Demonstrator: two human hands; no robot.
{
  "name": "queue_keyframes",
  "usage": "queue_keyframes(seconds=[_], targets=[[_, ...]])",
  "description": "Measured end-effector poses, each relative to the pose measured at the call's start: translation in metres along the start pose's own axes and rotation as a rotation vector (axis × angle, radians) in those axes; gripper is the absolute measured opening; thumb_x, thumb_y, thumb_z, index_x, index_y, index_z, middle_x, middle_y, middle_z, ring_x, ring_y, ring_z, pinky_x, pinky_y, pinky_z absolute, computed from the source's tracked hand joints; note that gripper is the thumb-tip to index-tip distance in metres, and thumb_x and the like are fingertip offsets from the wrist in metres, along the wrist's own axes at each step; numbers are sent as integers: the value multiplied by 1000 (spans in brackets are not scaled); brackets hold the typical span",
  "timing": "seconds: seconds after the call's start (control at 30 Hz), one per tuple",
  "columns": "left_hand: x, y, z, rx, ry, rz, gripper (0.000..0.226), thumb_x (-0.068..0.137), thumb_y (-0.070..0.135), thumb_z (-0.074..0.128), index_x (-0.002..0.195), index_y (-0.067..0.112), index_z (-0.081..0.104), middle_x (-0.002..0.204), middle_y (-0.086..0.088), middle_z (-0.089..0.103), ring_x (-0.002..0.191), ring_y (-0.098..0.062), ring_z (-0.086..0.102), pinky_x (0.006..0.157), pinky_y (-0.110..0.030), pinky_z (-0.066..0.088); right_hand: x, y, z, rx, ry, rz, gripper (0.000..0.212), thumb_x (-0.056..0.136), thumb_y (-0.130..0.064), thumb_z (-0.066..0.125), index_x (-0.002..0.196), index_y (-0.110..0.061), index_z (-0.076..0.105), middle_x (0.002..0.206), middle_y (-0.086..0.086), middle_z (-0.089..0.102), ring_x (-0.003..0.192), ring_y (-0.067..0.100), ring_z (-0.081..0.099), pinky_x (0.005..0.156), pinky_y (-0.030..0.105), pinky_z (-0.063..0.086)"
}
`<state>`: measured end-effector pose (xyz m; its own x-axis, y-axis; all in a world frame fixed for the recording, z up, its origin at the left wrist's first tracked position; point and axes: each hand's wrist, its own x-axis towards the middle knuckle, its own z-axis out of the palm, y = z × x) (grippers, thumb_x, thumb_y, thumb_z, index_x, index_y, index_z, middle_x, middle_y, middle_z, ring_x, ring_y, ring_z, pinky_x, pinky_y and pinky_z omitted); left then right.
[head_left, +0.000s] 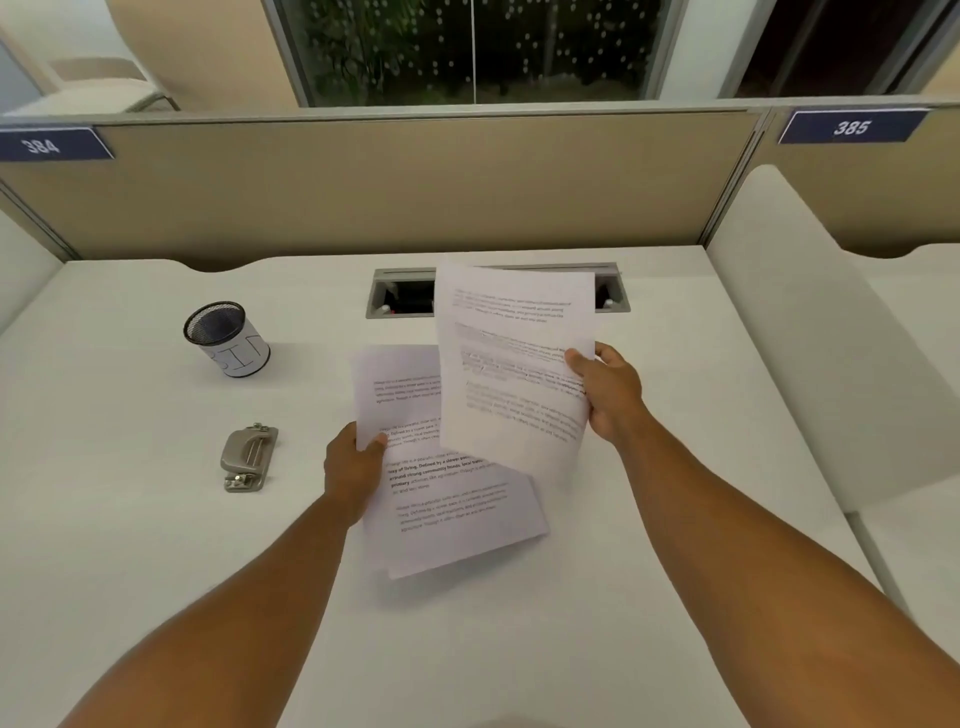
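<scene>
A printed sheet of paper is lifted above the white desk, and my right hand pinches its right edge, thumb on top. Under it, a small stack of printed sheets lies toward the desk's middle. My left hand grips the left edge of that stack, thumb on the top page. The lifted sheet overlaps the stack's upper right part and hides it.
A black mesh cup with a white paper label stands at the left. A metal hole punch lies nearer, left of my left hand. A cable slot sits at the desk's back, before a tan partition. A white divider bounds the right.
</scene>
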<state>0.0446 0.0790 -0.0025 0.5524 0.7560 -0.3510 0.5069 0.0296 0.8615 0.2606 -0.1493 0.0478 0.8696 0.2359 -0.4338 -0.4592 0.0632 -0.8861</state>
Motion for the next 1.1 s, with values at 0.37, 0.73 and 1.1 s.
queue_keyframes(seconds=[0.37,0.73,1.1], targets=[[-4,16,16,-173,-249,-43,19,95,31,66,110,21,70,103,0,77,97,-25,73,87,-49,59,-11,41,-3,-260,-50,24,16,83,-24,73,90,-14,63,102,10,74,87,25,72,82,45,60],[-7,34,22,-237,-286,-133,38,104,34,39,110,14,71,99,-7,77,96,-31,73,80,-45,60,-15,40,8,-224,-74,89,51,78,-23,78,121,-14,51,114,4,67,97,23,70,89,46,57],[-16,52,25,-216,-314,11,26,96,25,64,121,16,65,109,-5,75,83,-20,76,63,-34,62,-33,20,14,-274,-265,34,42,79,-13,78,116,-21,59,112,2,71,97,25,71,86,46,58]])
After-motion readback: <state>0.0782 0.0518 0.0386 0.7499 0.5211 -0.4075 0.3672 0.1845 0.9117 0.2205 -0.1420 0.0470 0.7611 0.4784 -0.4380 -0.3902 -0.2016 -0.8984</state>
